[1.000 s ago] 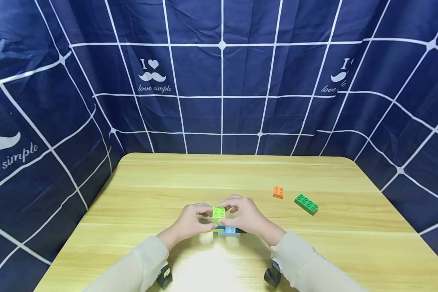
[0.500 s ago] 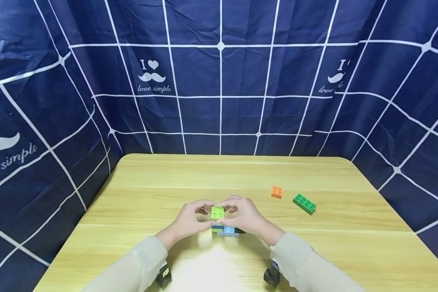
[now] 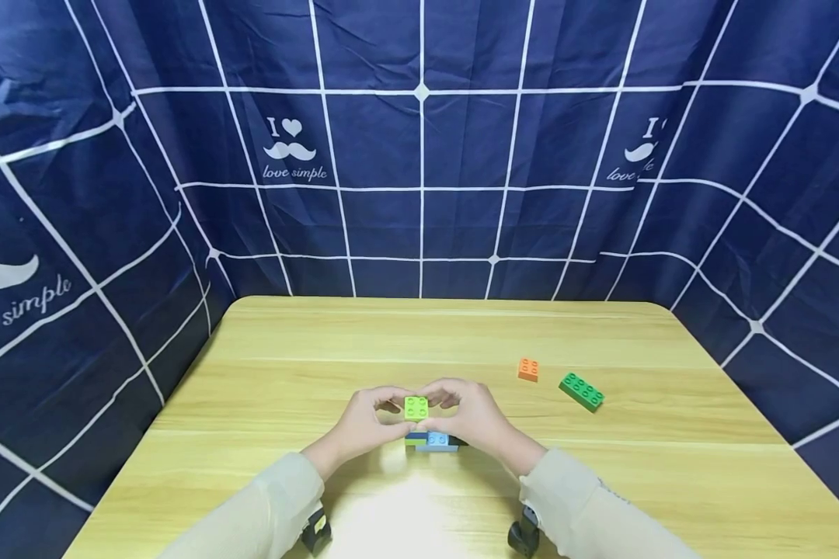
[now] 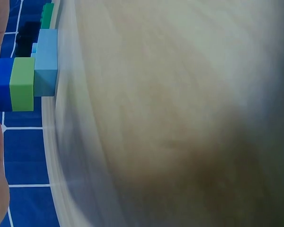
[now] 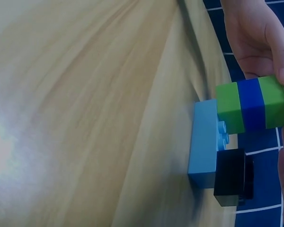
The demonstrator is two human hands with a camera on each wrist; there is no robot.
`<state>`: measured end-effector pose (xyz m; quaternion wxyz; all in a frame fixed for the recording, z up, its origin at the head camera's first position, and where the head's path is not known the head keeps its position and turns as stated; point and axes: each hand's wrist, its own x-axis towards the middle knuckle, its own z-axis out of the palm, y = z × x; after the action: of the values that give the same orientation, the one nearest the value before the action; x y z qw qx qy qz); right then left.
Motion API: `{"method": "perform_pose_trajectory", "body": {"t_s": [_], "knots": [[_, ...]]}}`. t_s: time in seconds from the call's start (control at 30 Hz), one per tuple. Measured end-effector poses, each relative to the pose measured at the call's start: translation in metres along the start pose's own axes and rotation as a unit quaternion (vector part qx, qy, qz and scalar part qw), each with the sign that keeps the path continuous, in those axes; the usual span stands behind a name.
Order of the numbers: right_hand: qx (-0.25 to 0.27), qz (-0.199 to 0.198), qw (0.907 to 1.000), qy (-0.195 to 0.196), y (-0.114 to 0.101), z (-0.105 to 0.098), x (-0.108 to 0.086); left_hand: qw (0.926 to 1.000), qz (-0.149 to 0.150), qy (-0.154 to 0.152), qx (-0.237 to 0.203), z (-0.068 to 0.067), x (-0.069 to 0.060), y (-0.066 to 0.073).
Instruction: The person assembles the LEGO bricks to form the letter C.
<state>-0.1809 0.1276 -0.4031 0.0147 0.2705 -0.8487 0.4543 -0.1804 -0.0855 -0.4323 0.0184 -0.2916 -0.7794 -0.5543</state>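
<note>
Between my two hands stands a small tower of building bricks. Its top is a lime green brick [image 3: 416,408] with studs up. Below come a dark blue brick [image 5: 251,104] and another lime green brick [image 5: 230,109], stacked on one end of a light blue brick [image 5: 203,142]. A black brick [image 5: 229,176] sits on the other end of the light blue one. My left hand [image 3: 363,427] grips the top lime brick from the left, thumb in front and fingers behind. My right hand [image 3: 474,415] pinches it likewise from the right. In the head view the hands partly hide the lower bricks.
An orange brick [image 3: 528,369] and a longer green brick [image 3: 581,392] lie on the wooden table [image 3: 308,334], right of and beyond my hands. A dark blue curtain [image 3: 370,225] with white lines surrounds the table's back and sides.
Both hands keep their grip on the top lime green brick. The head view has shifted slightly, so the orange and green bricks appear a little further left.
</note>
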Motion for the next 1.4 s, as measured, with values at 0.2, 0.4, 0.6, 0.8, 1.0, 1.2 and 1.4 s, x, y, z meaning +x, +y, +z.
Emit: {"method": "perform_pose_trajectory", "body": {"t_s": [0.2, 0.4, 0.6, 0.8, 1.0, 1.2, 1.4], "knots": [[0.009, 0.001, 1.0, 0.004, 0.005, -0.003, -0.005, 0.9999, -0.013, 0.0, 0.001, 0.0, 0.0, 0.0], [0.022, 0.027, 0.9993, 0.013, 0.028, -0.02, -0.013, 0.9995, -0.031, -0.001, 0.004, 0.0, 0.0, 0.002], [-0.02, 0.047, 0.9964, 0.068, 0.058, -0.049, -0.027, 0.9984, -0.056, 0.0, 0.003, 0.002, 0.0, 0.003], [-0.068, 0.061, 0.9893, 0.114, 0.085, -0.085, -0.044, 0.9982, -0.06, -0.001, 0.005, 0.002, 0.0, 0.005], [-0.105, 0.093, 0.9794, 0.145, 0.107, -0.116, -0.061, 0.9984, -0.056, -0.002, -0.002, 0.001, 0.0, 0.003], [-0.141, 0.12, 0.9679, 0.169, 0.125, -0.136, -0.078, 0.9991, -0.042, -0.003, -0.004, 0.0, -0.001, 0.003], [-0.148, 0.138, 0.9627, 0.18, 0.139, -0.147, -0.087, 0.9994, -0.036, -0.001, -0.005, 0.001, 0.0, 0.001]]}}
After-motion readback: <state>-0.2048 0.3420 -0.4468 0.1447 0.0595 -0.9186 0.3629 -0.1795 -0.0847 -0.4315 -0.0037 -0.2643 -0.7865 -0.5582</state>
